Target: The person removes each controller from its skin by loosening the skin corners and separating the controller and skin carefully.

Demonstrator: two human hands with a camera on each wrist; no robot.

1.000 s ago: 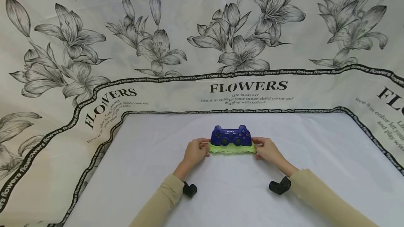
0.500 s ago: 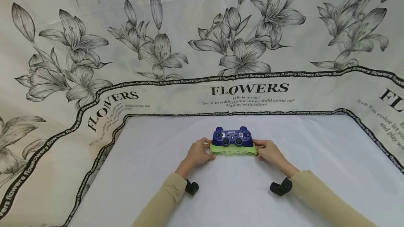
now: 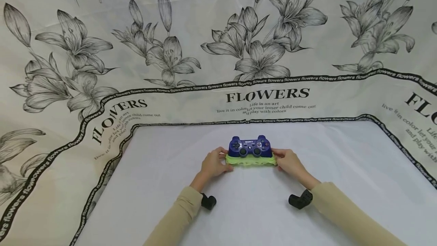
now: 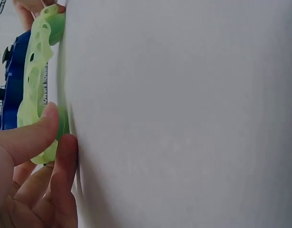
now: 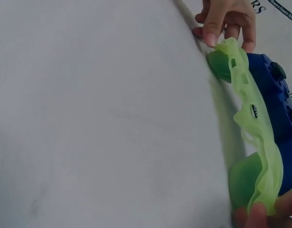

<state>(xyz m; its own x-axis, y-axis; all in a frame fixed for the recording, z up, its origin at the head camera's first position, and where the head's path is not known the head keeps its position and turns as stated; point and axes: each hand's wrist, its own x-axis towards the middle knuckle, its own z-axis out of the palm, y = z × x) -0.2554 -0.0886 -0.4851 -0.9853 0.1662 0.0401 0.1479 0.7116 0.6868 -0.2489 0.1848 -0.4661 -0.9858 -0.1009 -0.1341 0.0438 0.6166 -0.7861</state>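
One left hand [image 3: 214, 163], one right hand [image 3: 290, 163] — curled, pinching opposite ends of green cover [image 3: 250, 161] along blue controller [image 3: 250, 145]'s lower edge — even tug likely prevents twisting.

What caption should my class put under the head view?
Left hand and right hand grip a lime-green cover along the lower edge of a blue SONY controller, before a floral backdrop.
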